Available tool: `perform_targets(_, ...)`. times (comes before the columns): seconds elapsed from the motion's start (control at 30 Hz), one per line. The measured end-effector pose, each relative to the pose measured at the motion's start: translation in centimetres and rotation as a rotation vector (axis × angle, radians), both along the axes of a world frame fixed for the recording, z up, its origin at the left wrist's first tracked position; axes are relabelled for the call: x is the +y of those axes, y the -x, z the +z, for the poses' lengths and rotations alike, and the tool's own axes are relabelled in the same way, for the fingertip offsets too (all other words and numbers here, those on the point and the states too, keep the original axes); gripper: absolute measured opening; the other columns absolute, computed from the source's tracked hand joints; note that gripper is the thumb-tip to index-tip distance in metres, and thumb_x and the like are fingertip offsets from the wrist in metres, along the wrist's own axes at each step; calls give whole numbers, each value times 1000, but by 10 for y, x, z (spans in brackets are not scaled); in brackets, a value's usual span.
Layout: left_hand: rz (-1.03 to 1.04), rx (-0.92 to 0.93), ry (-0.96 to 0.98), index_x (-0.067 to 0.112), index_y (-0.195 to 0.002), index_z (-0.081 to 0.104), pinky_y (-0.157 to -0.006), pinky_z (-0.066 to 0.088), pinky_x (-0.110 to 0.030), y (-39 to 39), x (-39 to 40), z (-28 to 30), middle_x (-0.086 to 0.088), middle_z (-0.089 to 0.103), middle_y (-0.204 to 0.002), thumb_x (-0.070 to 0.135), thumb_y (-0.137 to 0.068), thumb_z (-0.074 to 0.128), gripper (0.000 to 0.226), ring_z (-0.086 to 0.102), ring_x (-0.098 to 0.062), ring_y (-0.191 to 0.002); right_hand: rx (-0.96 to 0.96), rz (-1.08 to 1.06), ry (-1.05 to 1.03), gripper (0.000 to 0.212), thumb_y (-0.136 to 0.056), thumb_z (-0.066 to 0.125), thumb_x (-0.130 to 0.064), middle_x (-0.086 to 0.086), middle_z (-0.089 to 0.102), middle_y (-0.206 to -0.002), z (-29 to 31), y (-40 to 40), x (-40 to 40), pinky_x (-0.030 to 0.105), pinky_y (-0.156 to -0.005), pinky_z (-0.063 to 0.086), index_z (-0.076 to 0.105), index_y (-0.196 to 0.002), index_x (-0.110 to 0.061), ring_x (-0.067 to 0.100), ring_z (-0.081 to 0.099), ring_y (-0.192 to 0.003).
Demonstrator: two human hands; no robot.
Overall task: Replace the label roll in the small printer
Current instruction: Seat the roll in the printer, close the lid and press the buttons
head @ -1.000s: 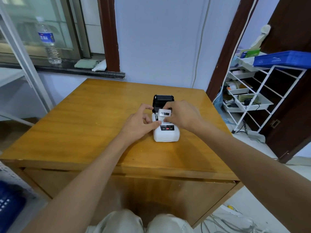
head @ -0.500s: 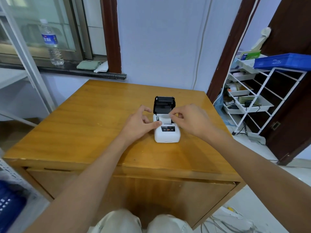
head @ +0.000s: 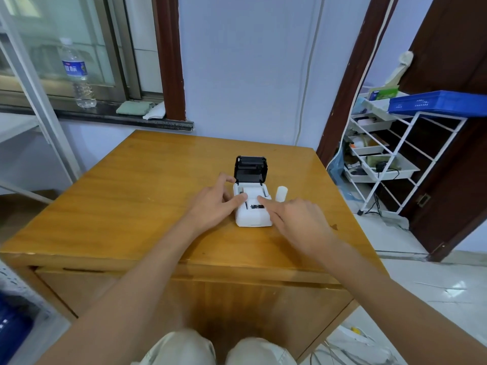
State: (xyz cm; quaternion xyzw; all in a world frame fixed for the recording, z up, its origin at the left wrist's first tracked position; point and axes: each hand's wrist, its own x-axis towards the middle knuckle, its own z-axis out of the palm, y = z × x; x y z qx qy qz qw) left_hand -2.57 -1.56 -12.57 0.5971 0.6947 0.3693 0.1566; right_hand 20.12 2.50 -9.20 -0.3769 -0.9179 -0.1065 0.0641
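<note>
Sitting on the wooden table (head: 147,196), roughly mid-top and a bit toward the right edge, the small white printer (head: 253,212) has its black lid (head: 251,168) flipped up and back, bay open. Printer looks light and hard-shelled, likely to skid on the glossy tabletop if pushed from one side, so bracing it makes sense. The left hand (head: 213,204) rests against the printer's left side, fingers loosely spread, thumb laid over the top left edge of the bay, gripping nothing. The right hand (head: 295,222) hovers at the printer's right front, index finger extended to the bay's edge, other fingers loosely curled, empty. A small white label roll (head: 281,193) lies on the table just beside the printer's right side, apart from both hands. Cannot tell if it is the used or fresh one, or whether the white in the bay is a roll. Roll looks light, paper-wound, crushable and prone to unwinding; best pinched by its flat ends, not squeezed round the middle. Lid hinge seems thin, so avoid leaning on it.

Nothing on the table blocks the reach. Well apart: a water bottle (head: 77,72) and folded cloth (head: 134,108) on the window sill, a white wire rack (head: 395,159) with a blue tray (head: 437,102) to the right.
</note>
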Motion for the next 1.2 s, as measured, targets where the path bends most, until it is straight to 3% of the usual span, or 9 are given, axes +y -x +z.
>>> perform_targets(0.27, 194, 118, 89, 22, -154, 45, -88, 50, -36, -27, -10, -6, 0, 67, -135, 73, -95, 45, 78, 65, -25, -118, 206, 63, -9, 46, -109, 44, -27, -5, 64, -78, -21, -3, -1, 40, -56, 56, 50, -153, -39, 20, 62, -66)
perform_targets(0.4, 228, 169, 45, 23, -129, 66, -93, 49, -38, -35, -14, -9, 3, 69, -117, 74, -93, 44, 67, 65, -24, -110, 220, 61, 30, 43, -108, 44, -29, -9, 69, -90, -17, -2, 0, 38, -60, 56, 55, -148, -40, 19, 65, -75)
perform_targets(0.53, 241, 106, 50, 24, -133, 67, -100, 51, -43, -33, -13, -12, 5, 70, -122, 84, -82, 41, 83, 65, -22, -112, 401, 40, 66, 33, -105, 45, -27, -13, 70, -111, 2, 7, 8, 31, -58, 49, 69, -128, -32, 13, 63, -76)
perform_targets(0.63, 249, 71, 45, 26, -124, 71, -84, 56, -40, -30, -11, -11, 9, 72, -101, 80, -84, 50, 69, 69, -17, -92, 528, 10, -1, 32, -102, 45, -21, -8, 64, -115, 23, 21, 27, 28, -53, 39, 64, -128, -26, 13, 61, -71)
perform_targets(0.7, 244, 53, 43, 29, -117, 72, -71, 57, -37, -30, -13, -9, 10, 70, -86, 77, -85, 54, 61, 67, -14, -79, 520, 37, -3, 39, -102, 44, -18, -3, 60, -127, 36, 32, 44, 34, -63, 50, 59, -138, -22, 18, 66, -93)
perform_targets(0.83, 248, 19, 53, 26, -119, 72, -76, 60, -43, -31, -16, -5, 8, 73, -89, 79, -81, 53, 67, 70, -16, -83, 368, 22, 154, 46, -108, 42, -22, 0, 45, -154, 48, 53, 72, 44, -97, 53, 46, -153, -16, 23, 55, -131)
perform_targets(0.9, 246, 21, 49, 25, -119, 72, -77, 60, -42, -33, -17, -4, 8, 73, -92, 76, -84, 56, 64, 70, -16, -85, 289, 14, 206, 42, -109, 43, -24, 3, 51, -151, 46, 59, 78, 46, -102, 51, 50, -150, -15, 26, 55, -133)
perform_targets(1.0, 252, 34, 52, 24, -123, 71, -79, 60, -42, -34, -17, -3, 6, 73, -98, 73, -87, 58, 62, 69, -18, -88, 353, -1, 193, 32, -106, 47, -21, 1, 66, -129, 39, 62, 77, 46, -91, 55, 62, -135, -19, 25, 62, -115)
perform_targets(1.2, 258, 39, 69, 22, -135, 64, -80, 58, -40, -34, -18, -1, 7, 71, -98, 84, -77, 45, 87, 69, -21, -93, 450, 27, 60, 22, -105, 50, -19, -6, 71, -110, 32, 53, 69, 37, -80, 53, 71, -108, -24, 19, 63, -99)
